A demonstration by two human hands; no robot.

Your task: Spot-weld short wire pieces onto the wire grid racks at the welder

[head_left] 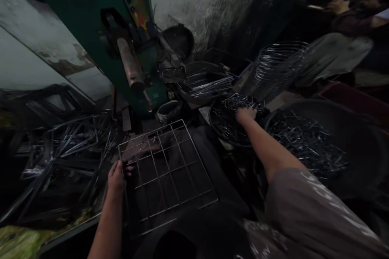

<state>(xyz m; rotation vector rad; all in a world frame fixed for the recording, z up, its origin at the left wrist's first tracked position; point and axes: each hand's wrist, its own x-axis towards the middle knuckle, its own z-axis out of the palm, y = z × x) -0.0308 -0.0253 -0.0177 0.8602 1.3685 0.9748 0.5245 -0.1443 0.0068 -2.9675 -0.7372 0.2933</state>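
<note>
My left hand [117, 175] grips the left edge of a square wire grid [165, 172] that lies flat over my lap. My right hand [246, 113] reaches forward into a round dark bowl [219, 132] full of short metal wire pieces; its fingers are buried among them, so what they hold is hidden. A green machine [121, 40] with a metal cylinder [130, 64] stands just beyond the grid.
A larger dark basin [364, 137] with more wire pieces sits at the right. Coiled wire rings [278, 64] and a tray of straight rods [209, 83] lie behind the bowl. Stacked wire frames [67, 153] fill the left floor. Another person's hand [338, 6] shows at top right.
</note>
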